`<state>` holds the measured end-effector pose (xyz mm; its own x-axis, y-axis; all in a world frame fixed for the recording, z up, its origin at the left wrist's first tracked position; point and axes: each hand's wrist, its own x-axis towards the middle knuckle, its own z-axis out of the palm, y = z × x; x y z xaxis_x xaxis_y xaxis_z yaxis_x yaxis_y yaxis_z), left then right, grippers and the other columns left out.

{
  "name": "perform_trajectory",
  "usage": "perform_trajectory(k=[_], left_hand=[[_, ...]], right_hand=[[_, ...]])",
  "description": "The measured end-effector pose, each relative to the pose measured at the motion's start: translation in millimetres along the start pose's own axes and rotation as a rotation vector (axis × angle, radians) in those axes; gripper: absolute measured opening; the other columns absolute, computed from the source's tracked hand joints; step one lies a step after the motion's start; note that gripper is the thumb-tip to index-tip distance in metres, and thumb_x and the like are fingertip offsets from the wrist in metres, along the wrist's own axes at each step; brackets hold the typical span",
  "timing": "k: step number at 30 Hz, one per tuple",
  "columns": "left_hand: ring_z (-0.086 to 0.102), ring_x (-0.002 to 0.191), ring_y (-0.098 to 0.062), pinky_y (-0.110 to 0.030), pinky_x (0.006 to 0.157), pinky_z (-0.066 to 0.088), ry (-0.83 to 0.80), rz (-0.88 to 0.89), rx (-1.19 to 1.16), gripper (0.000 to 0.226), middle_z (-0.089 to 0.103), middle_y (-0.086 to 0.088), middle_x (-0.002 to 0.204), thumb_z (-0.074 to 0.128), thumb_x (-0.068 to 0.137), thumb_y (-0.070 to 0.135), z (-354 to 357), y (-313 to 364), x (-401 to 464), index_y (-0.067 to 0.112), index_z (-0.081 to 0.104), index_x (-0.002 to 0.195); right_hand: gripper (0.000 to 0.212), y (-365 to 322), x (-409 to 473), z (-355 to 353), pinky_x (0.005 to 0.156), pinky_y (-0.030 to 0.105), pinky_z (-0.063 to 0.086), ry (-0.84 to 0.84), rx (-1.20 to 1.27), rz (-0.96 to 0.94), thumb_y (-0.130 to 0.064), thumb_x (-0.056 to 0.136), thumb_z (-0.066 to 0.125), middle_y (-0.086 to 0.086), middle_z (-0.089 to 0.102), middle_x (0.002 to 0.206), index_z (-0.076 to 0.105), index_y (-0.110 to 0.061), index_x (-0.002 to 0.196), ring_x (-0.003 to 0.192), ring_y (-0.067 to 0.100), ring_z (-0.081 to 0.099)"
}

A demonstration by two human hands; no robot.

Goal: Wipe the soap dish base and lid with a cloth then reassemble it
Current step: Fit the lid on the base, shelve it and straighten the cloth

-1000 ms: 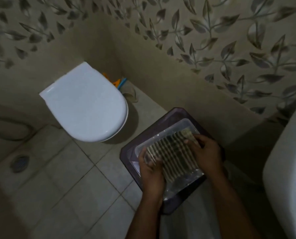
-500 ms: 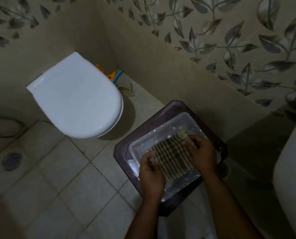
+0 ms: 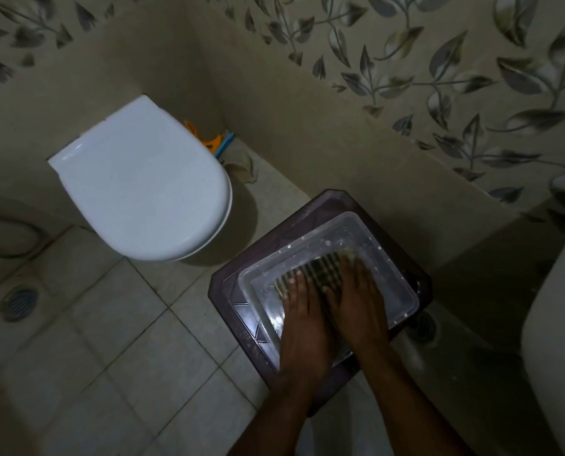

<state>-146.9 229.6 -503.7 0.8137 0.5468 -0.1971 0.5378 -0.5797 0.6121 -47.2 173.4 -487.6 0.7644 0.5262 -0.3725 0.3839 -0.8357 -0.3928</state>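
A clear plastic soap dish part (image 3: pixel 393 280), flecked with white residue, lies flat on a dark purple stool (image 3: pixel 228 287). A striped cloth (image 3: pixel 320 270) is spread over its middle. My left hand (image 3: pixel 302 312) and my right hand (image 3: pixel 356 299) lie side by side on the cloth, palms down, fingers pointing away from me, pressing it onto the plastic. Most of the cloth is hidden under the hands. I cannot tell whether this piece is the base or the lid; no second piece shows.
A white toilet (image 3: pixel 143 179) with its lid down stands to the left. Orange and blue items (image 3: pixel 217 142) lean in the corner behind it. A floor drain (image 3: pixel 19 301) sits at far left, another (image 3: pixel 423 327) beside the stool. A white fixture (image 3: pixel 557 324) fills the right edge.
Both hands slid together on the cloth, from gripping its ends to lying flat side by side over it. The camera view shifted slightly.
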Motion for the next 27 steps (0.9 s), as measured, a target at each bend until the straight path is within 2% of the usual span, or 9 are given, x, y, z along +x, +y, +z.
perform_trajectory(k=[3,6,9,11,14,17,19,23,27], left_hand=[[0.005,0.154,-0.036,-0.052,0.125,0.013,-0.048,0.011,0.063,0.077,0.011,-0.022,0.164,0.019,0.094,0.044,-0.1,-4.7,6.6,-0.004,0.024,0.154],[-0.009,0.153,-0.034,-0.047,0.126,0.002,-0.078,0.021,0.129,0.087,-0.005,-0.018,0.164,0.016,0.089,0.053,0.5,-8.9,9.9,-0.002,0.01,0.156],[-0.003,0.152,-0.04,-0.05,0.126,0.006,-0.023,0.029,0.168,0.08,0.001,-0.024,0.163,0.022,0.093,0.045,7.0,-12.5,8.7,-0.007,0.014,0.154],[-0.005,0.152,-0.04,-0.045,0.124,-0.003,-0.016,0.033,0.158,0.079,-0.001,-0.024,0.163,0.021,0.093,0.043,10.6,-12.7,8.0,-0.007,0.013,0.154],[-0.003,0.153,-0.039,-0.044,0.123,-0.003,0.029,0.033,0.17,0.07,-0.001,-0.023,0.164,0.026,0.1,0.036,13.6,-14.6,8.6,-0.005,0.01,0.155],[-0.007,0.154,-0.034,-0.043,0.124,-0.002,0.072,0.0,0.166,0.066,-0.005,-0.021,0.165,0.03,0.104,0.029,15.7,-19.0,9.2,-0.001,0.004,0.156],[-0.004,0.154,-0.036,-0.043,0.123,-0.002,0.067,0.003,0.181,0.067,-0.002,-0.023,0.165,0.029,0.102,0.03,16.4,-21.1,10.4,-0.002,0.004,0.155],[-0.002,0.153,-0.037,-0.043,0.122,-0.002,0.068,-0.02,0.187,0.064,0.001,-0.023,0.164,0.02,0.102,0.032,16.5,-20.2,16.5,-0.003,0.006,0.154],[-0.007,0.153,-0.034,-0.041,0.122,-0.006,0.055,-0.012,0.19,0.064,-0.005,-0.02,0.164,0.016,0.103,0.035,14.7,-22.3,16.3,0.0,0.002,0.155]], right_hand=[[0.066,4.6,4.4,1.8,0.122,0.042,0.011,-0.036,0.002,-0.077,-0.046,0.1,0.028,0.008,0.003,0.165,0.004,-0.02,0.156,0.152,0.024,0.003],[0.063,10.7,12.3,3.5,0.123,0.04,0.005,-0.086,0.016,-0.116,-0.036,0.104,0.031,0.007,-0.001,0.164,0.0,-0.017,0.155,0.151,0.023,-0.003],[0.067,12.7,21.2,1.2,0.121,0.036,-0.004,-0.147,-0.012,-0.162,-0.043,0.098,0.02,0.005,-0.009,0.163,-0.004,-0.016,0.155,0.151,0.023,-0.009],[0.072,13.7,24.4,-0.2,0.118,0.036,-0.01,-0.169,-0.084,-0.17,-0.045,0.093,0.015,0.005,-0.015,0.162,-0.008,-0.015,0.154,0.15,0.025,-0.012],[0.077,14.5,17.2,5.5,0.119,0.044,-0.012,-0.093,-0.263,-0.239,-0.05,0.097,0.026,0.008,-0.022,0.158,-0.014,-0.014,0.152,0.149,0.031,-0.014],[0.089,12.7,3.7,13.2,0.119,0.049,0.0,-0.018,-0.391,-0.311,-0.053,0.089,0.044,0.018,0.0,0.162,0.003,-0.01,0.155,0.149,0.035,0.002],[0.095,13.8,2.0,16.4,0.116,0.049,0.005,-0.012,-0.413,-0.321,-0.051,0.085,0.057,0.02,0.009,0.161,0.008,-0.007,0.154,0.149,0.036,0.009],[0.077,15.4,7.3,19.5,0.114,0.045,0.01,-0.021,-0.403,-0.303,-0.047,0.092,0.032,0.02,0.019,0.159,0.009,-0.005,0.152,0.146,0.034,0.022],[0.069,17.8,9.2,24.2,0.116,0.044,0.004,-0.049,-0.385,-0.284,-0.043,0.096,0.016,0.017,0.009,0.161,0.007,-0.005,0.153,0.148,0.032,0.011]])
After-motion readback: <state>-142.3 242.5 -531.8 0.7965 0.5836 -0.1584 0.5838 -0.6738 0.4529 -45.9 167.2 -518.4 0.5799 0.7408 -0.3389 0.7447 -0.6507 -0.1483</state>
